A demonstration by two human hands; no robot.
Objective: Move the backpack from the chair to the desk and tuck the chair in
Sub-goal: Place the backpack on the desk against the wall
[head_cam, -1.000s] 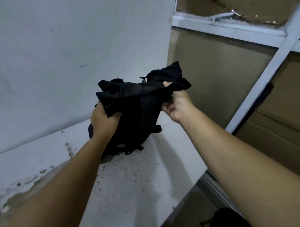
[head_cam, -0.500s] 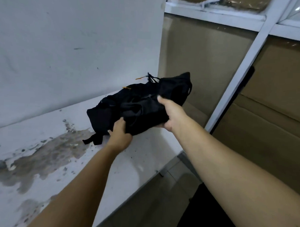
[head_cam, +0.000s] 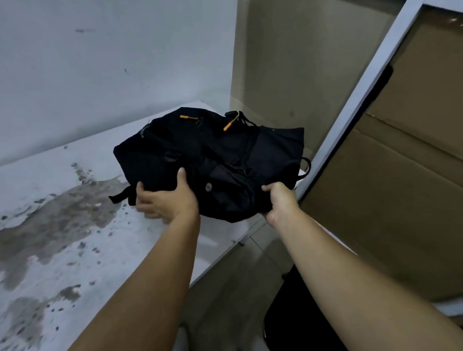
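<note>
A person is leaning over a white worktop point(head_cam: 65, 248) set in a corner, both bare forearms reaching forward. A black backpack point(head_cam: 212, 159) is lying on its side at the far right end of the worktop, close to the white wall point(head_cam: 98, 52) behind it and just beside a brown cardboard panel point(head_cam: 286, 72) on the right. Its right end is reaching the worktop's edge. Two orange zipper pulls point(head_cam: 228, 126) are showing on its top.

The left hand point(head_cam: 164, 202) is grasping the backpack's near left corner, thumb lying on top of the fabric and fingers curling beneath. The right hand point(head_cam: 280, 203) is clenching the fabric at the near right corner. A short black strap point(head_cam: 119, 196) is sticking out onto the worktop left of the left hand.

The worktop surface is showing large grey-brown stains point(head_cam: 53, 221) and scattered specks. A white metal frame bar point(head_cam: 358, 106) is slanting up on the right, with more cardboard point(head_cam: 408, 181) behind it. Something black point(head_cam: 298, 322) is sitting low on the floor under the right forearm; whether it is the chair cannot be told.
</note>
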